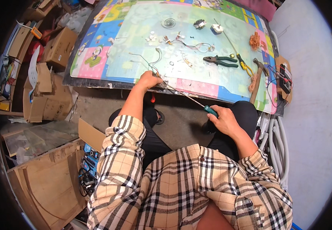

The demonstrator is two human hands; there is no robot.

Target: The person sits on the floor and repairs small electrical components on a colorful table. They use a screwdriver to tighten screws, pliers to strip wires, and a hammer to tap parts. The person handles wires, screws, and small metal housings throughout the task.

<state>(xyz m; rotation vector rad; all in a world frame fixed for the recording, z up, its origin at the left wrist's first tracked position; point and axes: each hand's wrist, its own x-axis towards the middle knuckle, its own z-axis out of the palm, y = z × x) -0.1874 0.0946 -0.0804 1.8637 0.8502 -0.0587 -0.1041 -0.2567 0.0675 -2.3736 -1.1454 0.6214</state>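
The left hand (149, 81), near the middle of the frame, pinches a small part (161, 82) at the tabletop's (131, 34) near edge; the fingers cover much of it. Wires (153, 66) rise from there toward the upper left. Lower and to the right, the right hand (225, 120) is wrapped around the green handle of a screwdriver (210, 110), whose shaft slants up to the small part (whether the tip touches it, I cannot tell).

Right of upper centre lie dark-handled pliers (221, 61), with yellow-handled cutters (245, 67) just beside them. A hammer (256, 82) rests at the right edge, its handle toward the right knee. Copper wire (254, 41) is bunched at upper right; a grey coil (169, 23) lies flat at upper centre. Cardboard boxes (60, 46) fill the upper left, and pale hoses (276, 147) hang at lower right.
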